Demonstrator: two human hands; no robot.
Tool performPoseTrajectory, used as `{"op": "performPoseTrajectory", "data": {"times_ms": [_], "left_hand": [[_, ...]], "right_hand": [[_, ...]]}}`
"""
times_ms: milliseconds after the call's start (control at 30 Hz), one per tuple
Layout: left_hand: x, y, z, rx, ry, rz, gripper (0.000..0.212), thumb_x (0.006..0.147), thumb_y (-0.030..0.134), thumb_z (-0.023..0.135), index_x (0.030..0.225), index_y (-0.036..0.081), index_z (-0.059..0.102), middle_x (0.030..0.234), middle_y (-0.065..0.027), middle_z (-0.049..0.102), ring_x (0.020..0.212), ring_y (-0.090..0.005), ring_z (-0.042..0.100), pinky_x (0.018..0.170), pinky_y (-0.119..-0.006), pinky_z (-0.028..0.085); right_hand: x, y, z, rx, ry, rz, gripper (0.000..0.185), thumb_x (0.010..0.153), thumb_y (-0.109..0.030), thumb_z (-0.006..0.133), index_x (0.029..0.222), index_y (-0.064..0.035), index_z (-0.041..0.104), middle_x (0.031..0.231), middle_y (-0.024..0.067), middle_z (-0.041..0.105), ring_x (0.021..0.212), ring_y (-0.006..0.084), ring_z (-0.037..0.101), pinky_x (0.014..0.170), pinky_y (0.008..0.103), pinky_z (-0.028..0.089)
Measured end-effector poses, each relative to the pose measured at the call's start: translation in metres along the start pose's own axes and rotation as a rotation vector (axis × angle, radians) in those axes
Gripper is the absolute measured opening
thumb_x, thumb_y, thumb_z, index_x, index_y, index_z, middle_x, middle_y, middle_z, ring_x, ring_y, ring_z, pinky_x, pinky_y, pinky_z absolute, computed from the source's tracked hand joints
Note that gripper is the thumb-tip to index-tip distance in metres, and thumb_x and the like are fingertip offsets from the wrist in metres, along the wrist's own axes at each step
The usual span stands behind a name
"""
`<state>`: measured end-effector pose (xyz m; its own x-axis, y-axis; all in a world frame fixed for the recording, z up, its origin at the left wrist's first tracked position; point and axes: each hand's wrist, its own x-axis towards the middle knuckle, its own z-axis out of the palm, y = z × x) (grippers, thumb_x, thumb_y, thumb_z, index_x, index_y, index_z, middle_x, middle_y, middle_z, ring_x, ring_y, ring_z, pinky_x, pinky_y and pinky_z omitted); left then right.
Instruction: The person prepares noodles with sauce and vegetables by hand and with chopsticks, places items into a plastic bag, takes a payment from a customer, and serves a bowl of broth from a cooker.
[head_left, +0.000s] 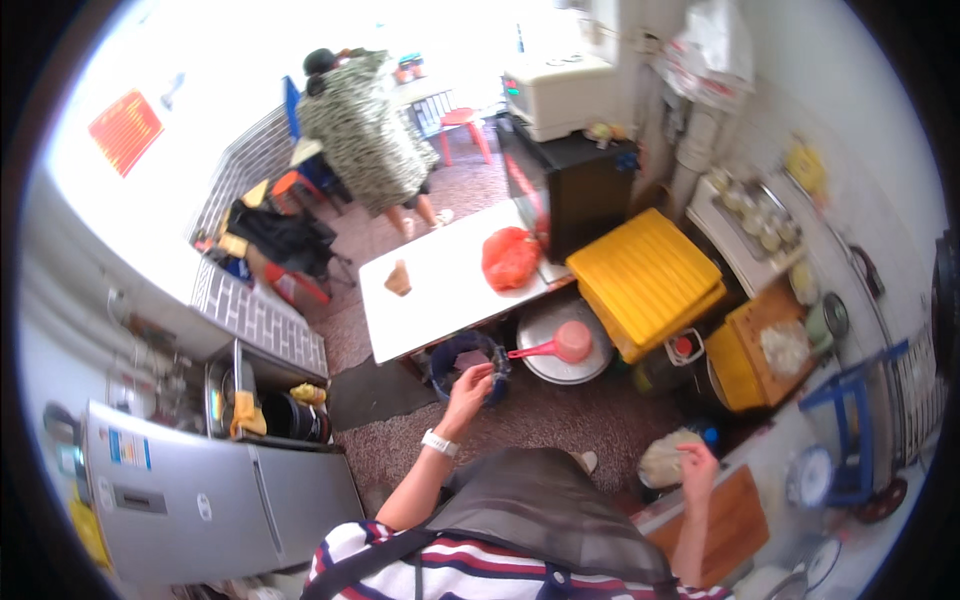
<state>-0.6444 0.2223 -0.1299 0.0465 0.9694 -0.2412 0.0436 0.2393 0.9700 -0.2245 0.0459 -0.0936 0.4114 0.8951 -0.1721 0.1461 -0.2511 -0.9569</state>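
Observation:
My left hand (471, 390), with a white band on its wrist, is raised over the near side of a dark blue bin (438, 373). Its fingers are bent, and whether they pinch something small cannot be told. My right hand (697, 463) is lifted beside a pale filled bag (664, 459) and above a brown wooden cutting board (731, 517); its fingers are curled, contents unclear. A pink plastic dipper (571, 342) lies on a large round metal lid (536, 365). Ahead, a white table (439, 315) bears a red plastic bag (510, 259) and a small brown item (398, 279).
Yellow stacked trays (645, 277) stand beyond the metal lid at the right. A silver refrigerator (180, 495) is at the left. Another person (367, 135) stands bent beyond the table, near a red stool (459, 117). A black cabinet (585, 180) carries a cream appliance (559, 94).

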Motion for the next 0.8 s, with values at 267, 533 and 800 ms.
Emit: {"op": "performPoseTrajectory", "data": {"times_ms": [267,533,800], "left_hand": [[-0.156,-0.088,-0.223,-0.154,0.626,-0.127,0.031,0.092,0.015,0.055,0.121,0.004,0.053,0.113,-0.006,0.058,0.099,-0.0125,0.056,0.08,-0.027,0.05],[-0.212,-0.107,-0.322,-0.439,0.882,-0.021,0.029,0.093,0.013,0.053,0.121,0.003,0.051,0.112,-0.0054,0.055,0.097,-0.0137,0.054,0.081,-0.03,0.049],[-0.139,-0.091,-0.43,-0.475,0.866,0.042,0.03,0.093,0.012,0.051,0.122,0.003,0.05,0.115,-0.0068,0.053,0.103,-0.0159,0.053,0.086,-0.032,0.048]], "right_hand": [[0.033,-0.082,0.254,0.378,-0.396,0.007,0.013,0.087,-0.001,0.048,0.094,-0.0013,0.06,0.06,-0.0047,0.04,0.048,0.0031,0.034,0.044,0.0194,0.03],[0.015,-0.122,0.464,0.409,-0.756,0.037,0.014,0.086,-0.003,0.051,0.095,0.0,0.062,0.063,-0.0035,0.047,0.053,0.0036,0.039,0.049,0.0191,0.032],[0.027,-0.132,0.631,0.261,-0.902,0.07,0.015,0.087,-0.005,0.052,0.097,-0.0001,0.061,0.064,-0.0029,0.048,0.054,0.0041,0.041,0.049,0.0187,0.033]]}}
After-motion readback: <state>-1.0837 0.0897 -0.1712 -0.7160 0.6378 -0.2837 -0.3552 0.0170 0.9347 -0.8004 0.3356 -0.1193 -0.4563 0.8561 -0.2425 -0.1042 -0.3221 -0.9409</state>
